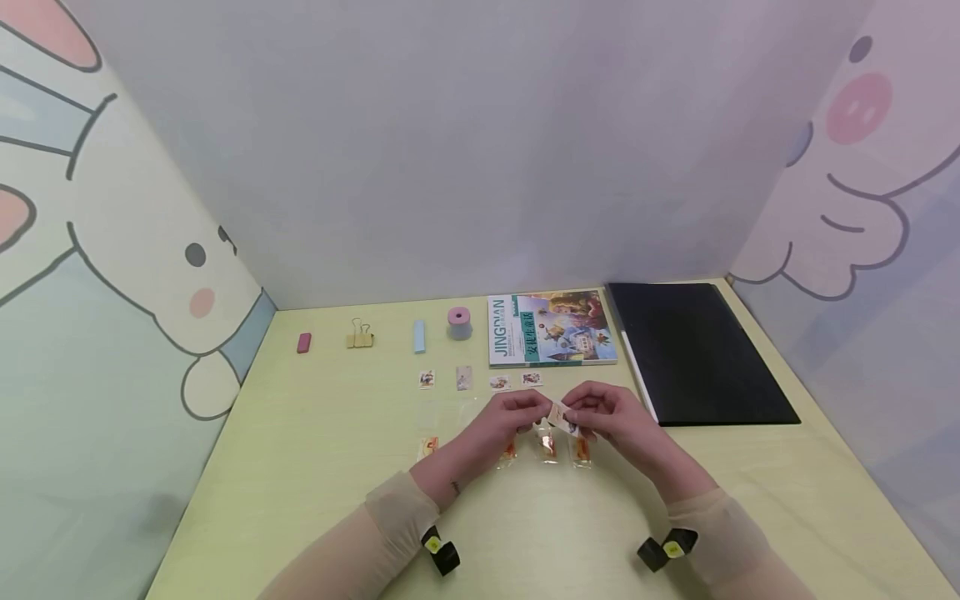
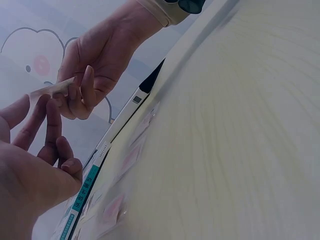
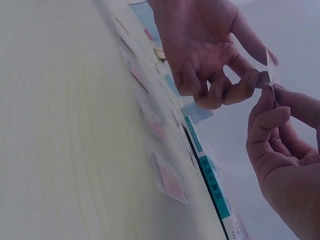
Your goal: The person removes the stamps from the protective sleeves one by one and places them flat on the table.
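Note:
A small printed card is held up over the table between both hands. My left hand pinches its left edge with thumb and index finger, the other fingers loosely bent. On the opposite side, my right hand grips the card between thumb and fingers. In the right wrist view the card appears nearly edge-on. Beneath the hands lie small clear packets with orange-red contents, including one packet and another packet. My left forearm partly covers the packet row.
Small picture cards lie in a row beyond the hands. Behind are a book, a black folder, a pink-topped roll, a light blue stick, a gold binder clip and a dark pink block.

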Demonstrator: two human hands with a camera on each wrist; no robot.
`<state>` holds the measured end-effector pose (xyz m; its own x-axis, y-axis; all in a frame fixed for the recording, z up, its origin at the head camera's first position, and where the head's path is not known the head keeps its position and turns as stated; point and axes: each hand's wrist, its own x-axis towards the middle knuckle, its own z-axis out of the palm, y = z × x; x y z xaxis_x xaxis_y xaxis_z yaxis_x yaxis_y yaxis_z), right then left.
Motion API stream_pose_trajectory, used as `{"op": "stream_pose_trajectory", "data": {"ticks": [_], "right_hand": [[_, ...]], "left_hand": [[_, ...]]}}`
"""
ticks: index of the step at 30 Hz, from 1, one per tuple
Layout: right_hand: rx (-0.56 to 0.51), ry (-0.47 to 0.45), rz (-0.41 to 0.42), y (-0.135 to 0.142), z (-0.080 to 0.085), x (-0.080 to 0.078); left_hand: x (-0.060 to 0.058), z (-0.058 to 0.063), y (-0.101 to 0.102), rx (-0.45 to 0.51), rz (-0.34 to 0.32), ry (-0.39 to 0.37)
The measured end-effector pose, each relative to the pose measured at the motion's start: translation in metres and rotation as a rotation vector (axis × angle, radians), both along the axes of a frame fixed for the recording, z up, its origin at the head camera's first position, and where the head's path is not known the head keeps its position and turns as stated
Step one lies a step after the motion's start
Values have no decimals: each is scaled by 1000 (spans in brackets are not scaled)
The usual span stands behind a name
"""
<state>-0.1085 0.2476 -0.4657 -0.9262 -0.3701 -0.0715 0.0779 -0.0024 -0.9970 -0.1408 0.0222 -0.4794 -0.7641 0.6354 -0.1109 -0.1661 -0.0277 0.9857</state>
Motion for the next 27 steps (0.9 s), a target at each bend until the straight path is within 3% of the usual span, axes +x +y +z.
{"op": "stream_pose_trajectory", "data": {"ticks": [6, 9, 11, 17, 23, 27], "right_hand": [[-24, 4, 28, 1, -2, 1], [2, 17, 24, 1, -3, 1], [40, 24, 6, 1, -3, 1], [180, 20, -96, -1, -1, 3], [258, 62, -156, -7, 3, 5], [258, 78, -186, -9, 3, 5]], "left_hand": [[3, -1, -1, 31, -34, 5], [3, 1, -2, 9, -13, 56], [3, 2, -2, -39, 24, 135], [7, 9, -2, -301, 171, 424], [11, 13, 0, -341, 290, 524], [10, 13, 0, -352, 317, 550]]}}
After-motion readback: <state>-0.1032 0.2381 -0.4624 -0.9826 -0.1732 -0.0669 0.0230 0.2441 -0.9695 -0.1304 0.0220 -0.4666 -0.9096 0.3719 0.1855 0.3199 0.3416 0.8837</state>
